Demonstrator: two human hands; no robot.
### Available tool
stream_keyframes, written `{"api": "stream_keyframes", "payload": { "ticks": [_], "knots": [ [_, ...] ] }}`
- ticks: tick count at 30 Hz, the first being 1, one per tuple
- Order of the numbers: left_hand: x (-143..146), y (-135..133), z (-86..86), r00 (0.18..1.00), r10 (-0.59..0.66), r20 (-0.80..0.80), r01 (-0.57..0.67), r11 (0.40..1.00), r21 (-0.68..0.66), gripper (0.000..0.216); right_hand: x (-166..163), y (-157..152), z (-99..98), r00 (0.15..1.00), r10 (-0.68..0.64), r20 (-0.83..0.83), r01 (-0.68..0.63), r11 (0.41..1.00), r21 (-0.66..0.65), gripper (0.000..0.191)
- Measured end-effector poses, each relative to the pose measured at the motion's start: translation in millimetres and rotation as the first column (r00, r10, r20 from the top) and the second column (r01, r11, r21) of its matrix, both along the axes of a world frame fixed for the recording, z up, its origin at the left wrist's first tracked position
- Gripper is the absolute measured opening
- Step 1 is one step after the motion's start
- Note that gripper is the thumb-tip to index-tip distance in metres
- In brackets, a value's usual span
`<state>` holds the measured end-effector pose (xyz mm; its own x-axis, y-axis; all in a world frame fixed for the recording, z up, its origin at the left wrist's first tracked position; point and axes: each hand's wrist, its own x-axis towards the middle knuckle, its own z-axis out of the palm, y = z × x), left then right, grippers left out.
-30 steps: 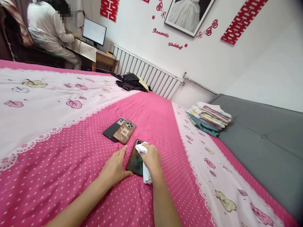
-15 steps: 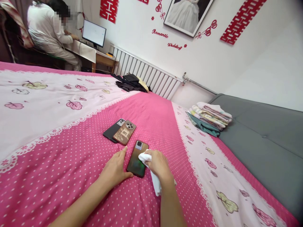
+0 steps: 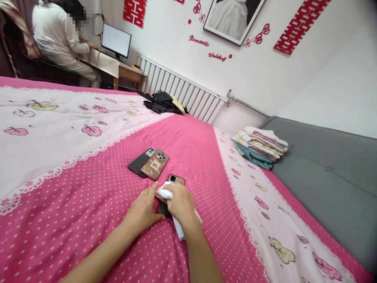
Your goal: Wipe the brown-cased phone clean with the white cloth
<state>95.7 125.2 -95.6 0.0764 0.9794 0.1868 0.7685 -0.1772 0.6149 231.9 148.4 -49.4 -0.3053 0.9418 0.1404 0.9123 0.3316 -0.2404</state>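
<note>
A dark phone point(image 3: 173, 181) lies camera side up on the pink dotted bedspread point(image 3: 88, 204). My right hand point(image 3: 180, 205) is closed on a white cloth point(image 3: 164, 193) and presses it onto the phone's back, covering most of it. My left hand point(image 3: 141, 211) lies flat on the bedspread, fingers stretched out, with its fingertips against the phone's left edge. Two more phones, a brown one point(image 3: 154, 164) and a black one point(image 3: 139, 162), lie side by side just beyond.
Folded towels point(image 3: 261, 146) are stacked at the bed's right edge beside a grey sofa point(image 3: 330, 173). Dark clothes point(image 3: 162, 103) lie at the far end by a radiator point(image 3: 188, 92). Another person point(image 3: 59, 39) sits at a desk with a monitor point(image 3: 116, 39).
My right hand has slid the cloth leftward and back up across the phone, now covering its middle. My left hand has stayed in place at the phone's edge.
</note>
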Motion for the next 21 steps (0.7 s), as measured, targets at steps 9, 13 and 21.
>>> {"api": "stream_keyframes", "payload": {
  "ticks": [9,13,21],
  "knots": [
    [0.5,-1.8,3.2,0.996,0.01,-0.087,-0.015,0.998,-0.059,0.091,16.4,22.5,-5.5,0.958,-0.286,-0.001,0.286,0.958,0.006,0.032],
    [0.9,-0.6,4.2,0.995,0.005,-0.095,-0.01,0.998,-0.056,0.091,26.5,12.2,4.6,0.96,-0.266,0.091,0.269,0.963,-0.028,0.027],
    [1.5,0.3,-1.1,0.998,0.005,-0.056,-0.005,1.0,0.003,0.087,22.7,-25.3,32.2,0.983,0.081,0.163,-0.047,0.978,-0.205,0.022]
  ]
}}
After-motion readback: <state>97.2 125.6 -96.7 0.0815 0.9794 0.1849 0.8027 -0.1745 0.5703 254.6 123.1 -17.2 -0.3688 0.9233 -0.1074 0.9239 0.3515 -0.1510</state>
